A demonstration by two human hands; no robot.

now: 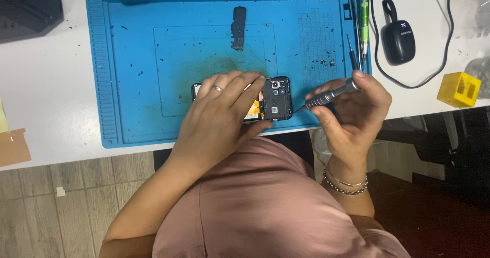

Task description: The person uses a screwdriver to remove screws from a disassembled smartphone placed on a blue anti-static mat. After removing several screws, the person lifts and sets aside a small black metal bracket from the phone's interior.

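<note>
The opened phone [270, 98] lies back-up near the front edge of the blue work mat [132, 84], its back cover off so the camera module, boards and an orange patch show. Your left hand [224, 110] lies flat over most of it, fingers spread and pressing it down rather than gripping. Your right hand [357, 104] has its fingers closed around a grey precision screwdriver [329, 95], whose tip sits at the phone's right edge, just touching or barely short of it; you seem to be working the screws there. The next move asks for a steady tip, seated squarely before you turn. Farther up the mat lies a loose black part [238, 28], a green-handled tool [364, 15] rests at its right rim, and a yellow block [459, 89] stands on the white desk [46, 84].
</note>
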